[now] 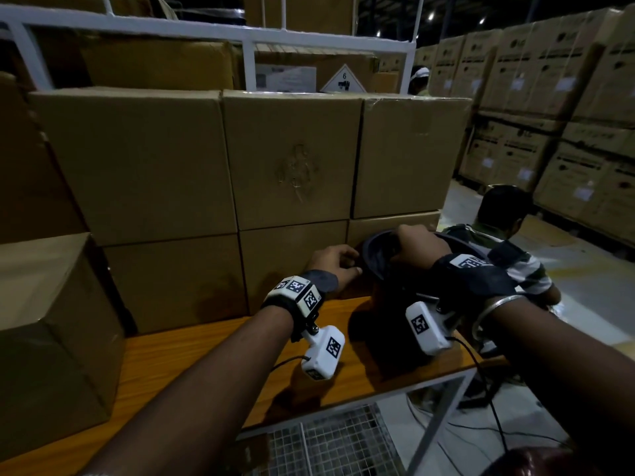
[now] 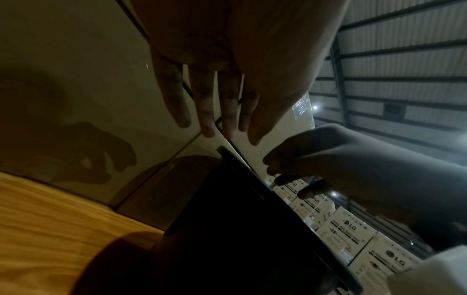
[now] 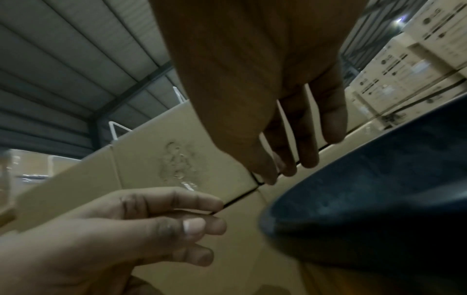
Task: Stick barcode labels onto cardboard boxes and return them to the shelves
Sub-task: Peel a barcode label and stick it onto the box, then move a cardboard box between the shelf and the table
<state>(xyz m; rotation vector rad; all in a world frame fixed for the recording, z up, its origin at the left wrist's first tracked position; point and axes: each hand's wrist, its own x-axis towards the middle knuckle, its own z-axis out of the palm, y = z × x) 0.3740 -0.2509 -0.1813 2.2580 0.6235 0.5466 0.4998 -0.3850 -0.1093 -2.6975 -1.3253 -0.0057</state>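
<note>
Cardboard boxes (image 1: 292, 159) fill the centre of the head view, stacked two rows high on a wooden shelf board (image 1: 192, 359) that runs across the lower half of the frame. At lower left another box (image 1: 51, 338) stands on the same board, apart from the stack. Moving right, the left hand (image 1: 335, 264) sits low against the bottom row of boxes, its fingers loosely curled and its fingertips at the rim of a dark bag (image 1: 381, 259); the right-wrist view shows this hand (image 3: 141, 225) with thumb and forefinger drawn near each other, and whether they pinch anything cannot be told. Further right, the right hand (image 1: 417, 243) curls over the bag's open mouth with its fingers hidden inside, so its grip cannot be told. In the left-wrist view its fingers (image 2: 290, 167) bend down toward the bag's dark edge (image 2: 242, 179).

No barcode label shows in any view. By this reading, the labels are being fetched from the bag, which stands upright at the right end of the board, touching the lower right box (image 1: 391, 225). The right hand is the nearer one to its opening; the box faces to be labelled rise directly behind and above both hands. At far right, a seated person (image 1: 501, 235) and pallet stacks of printed cartons (image 1: 549, 115) fill the background.
</note>
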